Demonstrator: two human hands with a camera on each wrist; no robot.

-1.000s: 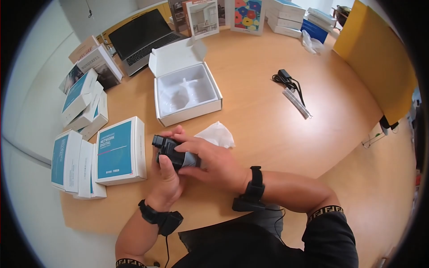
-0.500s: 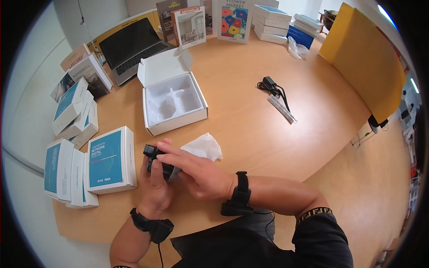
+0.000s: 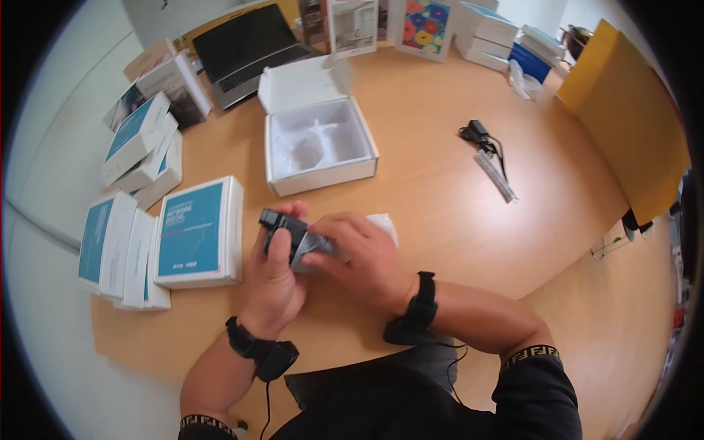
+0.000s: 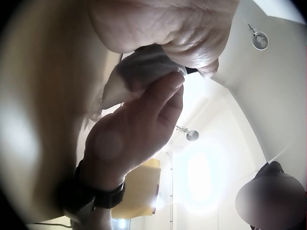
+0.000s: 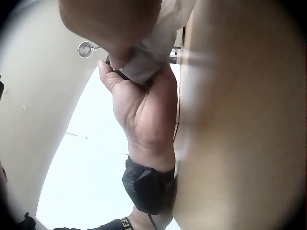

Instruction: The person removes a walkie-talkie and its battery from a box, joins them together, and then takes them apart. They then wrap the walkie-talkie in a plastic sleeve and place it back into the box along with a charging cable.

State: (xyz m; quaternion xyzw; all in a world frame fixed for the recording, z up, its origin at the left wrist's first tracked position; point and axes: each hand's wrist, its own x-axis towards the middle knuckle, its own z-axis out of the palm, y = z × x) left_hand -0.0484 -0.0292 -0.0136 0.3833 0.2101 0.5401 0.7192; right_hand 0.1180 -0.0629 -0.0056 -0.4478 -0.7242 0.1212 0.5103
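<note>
Upright in my left hand (image 3: 275,290) is a small black device (image 3: 287,226) with a blocky top, its exact kind unclear; my thumb lies along its near side and my fingers wrap behind it. A translucent grey-white plastic wrapping (image 3: 314,243) covers its lower right part. Thumb and fingers of my right hand (image 3: 367,260) pinch this wrapping close to the device. Both wrist views show the wrapping (image 4: 134,76) between the two hands. Beyond my right knuckles a white soft sheet (image 3: 386,226) shows, mostly hidden by that hand.
An open white box (image 3: 330,177) with a moulded insert stands behind my hands. Blue-and-white boxes (image 3: 198,235) are stacked at left, near books and a laptop (image 3: 246,44). A black cabled adapter (image 3: 478,132) and a thin clear strip (image 3: 495,176) lie to the right.
My right fingers, stretched across the device earlier, now pinch the wrapping at its right side, and more of the wrapping shows. The white sheet has become mostly covered. The head view has shifted.
</note>
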